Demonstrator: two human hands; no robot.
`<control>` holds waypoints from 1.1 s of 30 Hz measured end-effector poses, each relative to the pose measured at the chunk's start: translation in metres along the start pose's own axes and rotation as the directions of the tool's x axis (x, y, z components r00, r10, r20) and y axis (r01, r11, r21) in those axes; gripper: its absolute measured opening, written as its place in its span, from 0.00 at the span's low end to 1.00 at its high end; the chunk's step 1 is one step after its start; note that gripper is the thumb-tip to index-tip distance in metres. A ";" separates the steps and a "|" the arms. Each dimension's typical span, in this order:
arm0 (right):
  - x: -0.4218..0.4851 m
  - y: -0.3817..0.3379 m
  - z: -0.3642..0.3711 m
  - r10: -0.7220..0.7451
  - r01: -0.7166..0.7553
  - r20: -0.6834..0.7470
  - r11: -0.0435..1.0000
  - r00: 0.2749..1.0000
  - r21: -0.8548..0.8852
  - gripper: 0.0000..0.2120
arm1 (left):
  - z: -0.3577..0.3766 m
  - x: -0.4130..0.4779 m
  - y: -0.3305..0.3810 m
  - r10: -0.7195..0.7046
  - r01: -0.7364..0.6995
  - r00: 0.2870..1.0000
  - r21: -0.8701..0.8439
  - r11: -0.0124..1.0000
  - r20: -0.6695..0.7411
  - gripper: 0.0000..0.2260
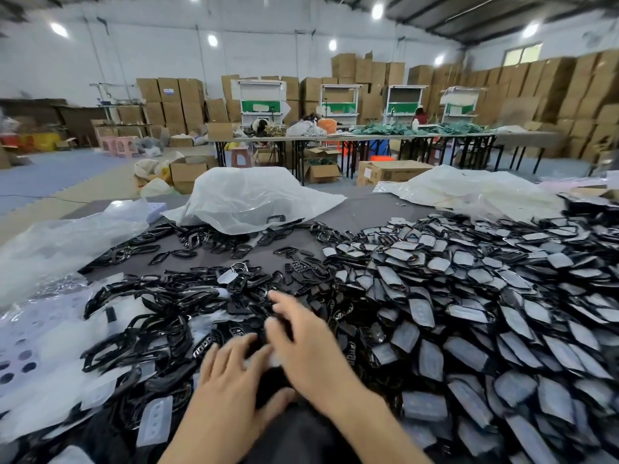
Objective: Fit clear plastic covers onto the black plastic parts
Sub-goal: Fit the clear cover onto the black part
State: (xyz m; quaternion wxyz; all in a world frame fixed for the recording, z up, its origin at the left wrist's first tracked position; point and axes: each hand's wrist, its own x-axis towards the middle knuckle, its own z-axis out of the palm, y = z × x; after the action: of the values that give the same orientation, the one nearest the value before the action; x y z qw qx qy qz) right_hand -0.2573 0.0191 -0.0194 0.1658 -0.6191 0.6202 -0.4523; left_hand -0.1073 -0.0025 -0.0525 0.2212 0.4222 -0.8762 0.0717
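At lower centre my left hand (231, 380) pinched a black part (268, 381), right hand (301, 343) fingers straight on its clear cover (275, 361) (blurred); uneven pressing could have seated it crooked.

- loose plastic parts (160, 316) heaped on the left: glossy black all over
- covered parts (469, 296) piled on the right: black rims, with covers that look pale frosty grey
- single clear cover (154, 420) near the bottom: milky see-through, with a row of round holes
- table top (351, 212): flat dark grey
- plastic bag (248, 195) behind the pile: cloudy white, half see-through
- sheet (20, 356) at the far left: pale lilac dotted with dark round holes
- stacked boxes (552, 92) along the walls: plain cardboard brown
- stools (117, 145): pastel pink
- heap on the far table (418, 128): teal green
- work stations (261, 98): white frames with green panels
- floor (50, 175): dusty blue-grey
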 end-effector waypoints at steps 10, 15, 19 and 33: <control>-0.008 0.018 0.041 -0.007 0.019 0.061 0.978 0.998 -0.206 0.16 | -0.005 0.007 -0.035 -0.202 0.202 0.979 0.043 0.979 -0.006 0.25; -0.012 0.017 0.036 -0.012 0.012 0.002 1.000 1.000 -0.008 0.13 | -0.005 0.008 -0.028 -0.224 0.223 0.973 -0.029 0.974 -0.052 0.09; -0.011 0.018 0.036 -0.012 0.012 -0.003 0.996 1.000 0.091 0.07 | -0.004 0.009 -0.024 -0.286 0.265 0.955 -0.209 0.941 -0.076 0.09; -0.005 0.016 0.023 0.261 -0.204 -0.045 0.840 0.964 0.504 0.17 | -0.019 0.007 -0.022 -0.516 0.444 0.856 -0.479 0.758 -0.022 0.10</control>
State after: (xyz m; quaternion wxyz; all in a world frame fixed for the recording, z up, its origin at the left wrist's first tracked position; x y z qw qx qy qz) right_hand -0.2485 0.0126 -0.0455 0.3372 -0.4496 0.5625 -0.6064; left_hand -0.0877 -0.0149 -0.0334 0.3914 0.5618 -0.7102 -0.1635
